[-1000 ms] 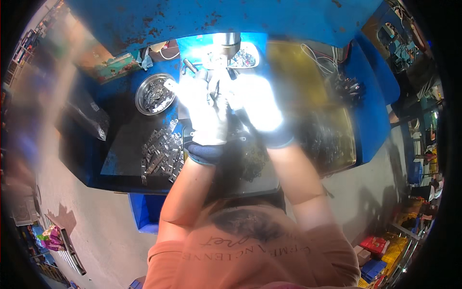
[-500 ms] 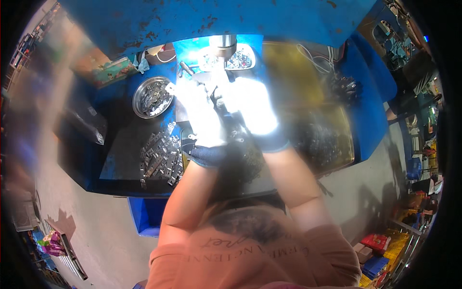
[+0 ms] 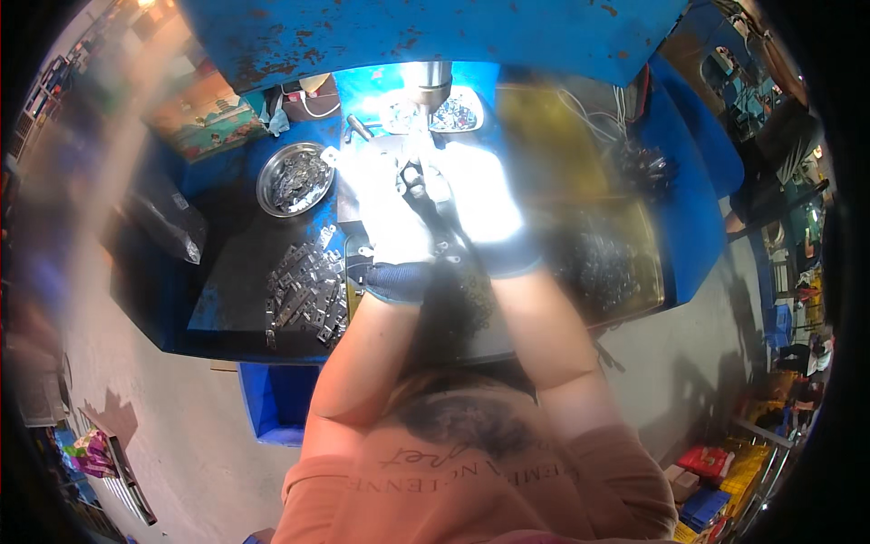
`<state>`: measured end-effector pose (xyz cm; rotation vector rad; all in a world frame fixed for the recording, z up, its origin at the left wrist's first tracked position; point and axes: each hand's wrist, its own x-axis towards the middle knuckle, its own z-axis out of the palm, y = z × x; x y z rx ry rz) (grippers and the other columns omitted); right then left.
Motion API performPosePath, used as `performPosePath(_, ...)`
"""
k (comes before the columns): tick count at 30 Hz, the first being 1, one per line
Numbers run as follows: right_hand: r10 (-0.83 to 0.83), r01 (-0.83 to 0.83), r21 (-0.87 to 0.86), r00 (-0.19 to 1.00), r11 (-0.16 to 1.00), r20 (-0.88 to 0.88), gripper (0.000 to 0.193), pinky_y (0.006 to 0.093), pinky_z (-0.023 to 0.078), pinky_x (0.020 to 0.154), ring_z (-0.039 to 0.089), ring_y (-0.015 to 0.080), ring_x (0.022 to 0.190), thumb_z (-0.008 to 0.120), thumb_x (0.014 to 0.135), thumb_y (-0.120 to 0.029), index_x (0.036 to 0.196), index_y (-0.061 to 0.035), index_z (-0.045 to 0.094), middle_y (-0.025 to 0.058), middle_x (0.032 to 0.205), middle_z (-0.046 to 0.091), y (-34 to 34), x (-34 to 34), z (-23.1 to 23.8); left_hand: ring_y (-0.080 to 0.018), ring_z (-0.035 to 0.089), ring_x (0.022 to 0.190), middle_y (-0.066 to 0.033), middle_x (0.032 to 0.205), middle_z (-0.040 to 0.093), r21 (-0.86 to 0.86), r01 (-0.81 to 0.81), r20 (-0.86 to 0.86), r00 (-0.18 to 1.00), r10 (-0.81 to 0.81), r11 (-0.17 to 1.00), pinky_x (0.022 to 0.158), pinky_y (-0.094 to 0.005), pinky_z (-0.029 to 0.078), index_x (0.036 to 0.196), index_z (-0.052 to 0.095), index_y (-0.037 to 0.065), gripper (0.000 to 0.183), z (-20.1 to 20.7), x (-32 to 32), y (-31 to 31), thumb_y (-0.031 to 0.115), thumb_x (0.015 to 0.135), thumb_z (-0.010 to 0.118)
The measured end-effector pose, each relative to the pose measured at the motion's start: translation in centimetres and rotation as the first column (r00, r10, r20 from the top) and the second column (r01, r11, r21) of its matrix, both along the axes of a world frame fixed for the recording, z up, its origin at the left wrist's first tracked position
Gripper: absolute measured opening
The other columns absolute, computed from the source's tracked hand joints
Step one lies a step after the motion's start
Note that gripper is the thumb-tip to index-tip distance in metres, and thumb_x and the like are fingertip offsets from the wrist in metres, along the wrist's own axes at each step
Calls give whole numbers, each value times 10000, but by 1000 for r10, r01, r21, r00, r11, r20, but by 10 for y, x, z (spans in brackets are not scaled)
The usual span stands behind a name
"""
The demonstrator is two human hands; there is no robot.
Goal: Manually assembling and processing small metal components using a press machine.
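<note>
My left hand [image 3: 390, 204] and my right hand [image 3: 483, 199] are close together under the machine's metal spindle [image 3: 427, 86]. Both wear gloves with dark cuffs, and strong light washes out most of the fingers. A small flat metal piece with a hole [image 3: 332, 158] sticks out at the left hand's fingers, which look closed on it. Between the hands a dark metal part [image 3: 413, 176] shows; what grips it is unclear. The right fingers appear curled near the spindle tip, their contents lost in glare. Left of my forearm lies a pile of flat metal pieces [image 3: 308, 290].
A round metal bowl [image 3: 264, 186] of small parts stands left of my hands. Behind them are a hammer-like tool [image 3: 360, 127] and a white tray [image 3: 479, 107] of small pieces. A yellowish tray [image 3: 625, 218] is at right, a dark plastic bag [image 3: 172, 227] at left.
The whole view has shifted slightly. My hands stay under the spindle, a little further apart at the fingers, and more of the dark part between them shows.
</note>
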<state>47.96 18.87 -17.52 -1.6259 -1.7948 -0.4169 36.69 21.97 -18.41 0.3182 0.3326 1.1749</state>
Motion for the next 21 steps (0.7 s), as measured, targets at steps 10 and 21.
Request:
performPosePath(10, 50, -50, 2, 985, 999, -165, 208, 333, 470, 583, 587, 215, 665, 616, 751, -135, 955, -151, 655, 65, 709, 561, -1, 3, 2, -118, 577, 708, -59, 860, 577, -5, -90, -27, 996, 90, 996, 563, -239, 500, 990, 504, 75, 124, 6, 1, -6, 187, 938, 494)
performPosePath(21, 168, -465, 42, 233, 884, -958, 169, 310, 447, 583, 536, 217, 642, 619, 763, -151, 921, -94, 633, 73, 713, 549, -33, -29, 37, -59, 544, 826, 13, 926, 576, 179, 23, -339, 940, 40, 983, 697, -220, 459, 1076, 540, 68, 180, 13, -54, -28, 144, 913, 534)
